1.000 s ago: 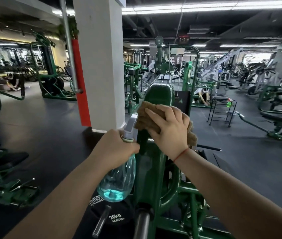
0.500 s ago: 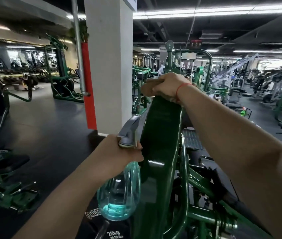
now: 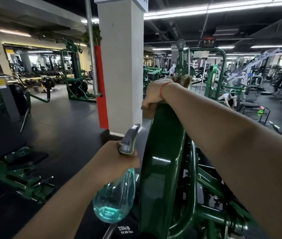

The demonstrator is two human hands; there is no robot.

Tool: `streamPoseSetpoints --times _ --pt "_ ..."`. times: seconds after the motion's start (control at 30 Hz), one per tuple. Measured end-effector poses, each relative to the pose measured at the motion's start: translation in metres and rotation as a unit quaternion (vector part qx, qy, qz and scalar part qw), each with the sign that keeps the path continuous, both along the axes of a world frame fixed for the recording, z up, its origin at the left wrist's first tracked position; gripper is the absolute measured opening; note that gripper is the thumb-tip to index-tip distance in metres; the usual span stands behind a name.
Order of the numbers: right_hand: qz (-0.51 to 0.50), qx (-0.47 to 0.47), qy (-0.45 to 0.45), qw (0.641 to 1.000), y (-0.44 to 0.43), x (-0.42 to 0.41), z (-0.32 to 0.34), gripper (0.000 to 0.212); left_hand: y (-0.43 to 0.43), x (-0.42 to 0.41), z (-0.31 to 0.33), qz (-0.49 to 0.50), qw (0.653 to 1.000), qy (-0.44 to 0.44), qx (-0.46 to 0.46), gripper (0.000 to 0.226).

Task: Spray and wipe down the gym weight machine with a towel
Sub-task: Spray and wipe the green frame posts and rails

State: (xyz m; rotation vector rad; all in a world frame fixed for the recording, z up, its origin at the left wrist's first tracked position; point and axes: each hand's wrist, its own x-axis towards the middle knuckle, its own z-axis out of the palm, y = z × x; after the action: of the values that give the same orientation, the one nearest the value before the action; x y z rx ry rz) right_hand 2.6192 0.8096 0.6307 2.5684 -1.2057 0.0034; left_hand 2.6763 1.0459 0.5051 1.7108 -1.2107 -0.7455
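A dark green weight machine arm (image 3: pixel 162 152) rises in front of me, glossy and curved. At its upper end my right hand (image 3: pixel 155 94) presses a brown towel (image 3: pixel 182 81) onto the metal, fingers curled over the cloth and the arm's edge; part of the towel shows below the hand. My left hand (image 3: pixel 114 161) grips the neck of a clear teal spray bottle (image 3: pixel 115 199), which hangs just left of the green arm. Its grey nozzle points up and away. A little blue liquid sits in the bottle's bottom.
A white pillar (image 3: pixel 121 66) with a red strip stands just beyond the machine. A black 20 kg plate (image 3: pixel 124 229) lies below the bottle. Green machines (image 3: pixel 16 178) are at the left and several across the right; people crouch far off.
My right hand slid the towel up the green arm from its middle to the top end. The view moved closer to the machine. The left hand kept holding the bottle in place.
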Motion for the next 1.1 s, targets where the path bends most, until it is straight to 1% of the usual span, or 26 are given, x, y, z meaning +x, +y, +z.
streamPoseSetpoints --times 0.07,0.13,0.23,0.3,0.4,0.47,0.53,0.63,0.7,0.73,0.83,0.9,1.0,1.03,1.1 --pt "0.009 -0.008 0.046 0.999 0.023 0.004 -0.005 0.038 0.010 0.005 -0.001 0.017 1.000 -0.009 0.001 0.044" --pt "0.018 -0.044 0.129 0.990 0.051 0.006 -0.019 0.033 0.026 0.007 -0.004 0.032 0.999 0.004 -0.002 0.042" --pt "0.017 -0.114 0.247 0.962 0.088 0.014 -0.049 0.034 0.048 0.014 -0.009 0.039 0.999 0.009 -0.011 0.054" --pt "0.009 -0.141 0.305 0.942 0.110 0.018 -0.075 0.033 0.064 0.019 -0.012 0.048 0.999 -0.008 -0.016 0.053" --pt "0.032 -0.187 0.333 0.924 0.143 0.010 -0.104 0.027 0.090 0.022 -0.016 0.051 0.998 -0.030 -0.012 0.045" --pt "0.062 -0.217 0.333 0.915 0.160 0.002 -0.119 0.023 0.104 0.020 -0.017 0.054 0.997 -0.058 -0.013 0.027" --pt "0.086 -0.241 0.328 0.909 0.172 -0.003 -0.137 0.025 0.115 0.018 -0.019 0.061 0.995 -0.078 -0.013 0.012" --pt "0.125 -0.259 0.286 0.914 0.181 -0.017 -0.163 0.036 0.124 0.014 -0.024 0.063 0.994 -0.085 -0.010 0.005" --pt "0.180 -0.262 0.215 0.923 0.183 -0.035 -0.181 0.038 0.131 0.011 -0.027 0.065 0.995 -0.080 -0.002 0.008" --pt "0.216 -0.269 0.173 0.922 0.185 -0.046 -0.189 0.037 0.134 0.010 -0.029 0.063 0.995 -0.079 0.001 0.008" --pt "0.282 -0.306 0.065 0.907 0.183 -0.080 -0.215 0.030 0.139 0.008 -0.033 0.057 0.995 -0.081 0.006 0.004" --pt "0.296 -0.331 0.009 0.896 0.181 -0.101 -0.232 0.033 0.139 0.007 -0.034 0.046 0.995 -0.083 0.008 0.003" --pt "0.277 -0.371 -0.057 0.885 0.177 -0.123 -0.234 0.045 0.136 0.007 -0.039 0.036 0.996 -0.083 0.012 0.004" --pt "0.255 -0.378 -0.080 0.887 0.174 -0.126 -0.226 0.047 0.135 0.008 -0.042 0.034 0.996 -0.081 0.013 0.004" --pt "0.183 -0.367 -0.143 0.901 0.164 -0.125 -0.202 0.051 0.131 0.008 -0.048 0.014 0.997 -0.069 0.014 0.010"
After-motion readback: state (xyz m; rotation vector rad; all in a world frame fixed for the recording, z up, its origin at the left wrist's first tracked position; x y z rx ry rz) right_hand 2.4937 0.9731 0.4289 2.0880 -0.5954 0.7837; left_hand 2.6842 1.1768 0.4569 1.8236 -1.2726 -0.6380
